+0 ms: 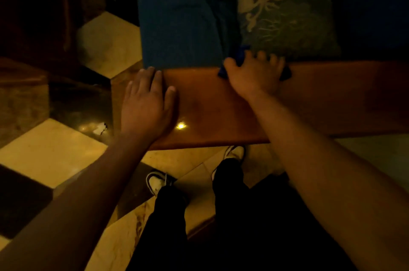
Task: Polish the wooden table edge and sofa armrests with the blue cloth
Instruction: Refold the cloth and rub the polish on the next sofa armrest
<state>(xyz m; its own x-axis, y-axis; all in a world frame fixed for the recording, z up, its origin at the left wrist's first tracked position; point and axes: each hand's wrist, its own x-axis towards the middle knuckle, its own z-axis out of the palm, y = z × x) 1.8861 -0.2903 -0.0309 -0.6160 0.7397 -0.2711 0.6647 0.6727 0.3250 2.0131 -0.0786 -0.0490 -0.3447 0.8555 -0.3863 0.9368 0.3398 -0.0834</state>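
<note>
A glossy brown wooden armrest (212, 107) runs across the middle of the view, with a lamp's glare on it. My right hand (254, 76) presses a dark blue cloth (240, 56) against the armrest's far edge; only bits of the cloth show around the fingers. My left hand (148, 104) lies flat, fingers spread, on the armrest's left end and holds nothing.
Beyond the armrest lie a blue sofa seat cushion (181, 18) and a green floral pillow (285, 7). The floor has pale and dark tiles (53, 151). My legs in black trousers and white shoes (234, 153) stand just in front of the armrest. The room is dim.
</note>
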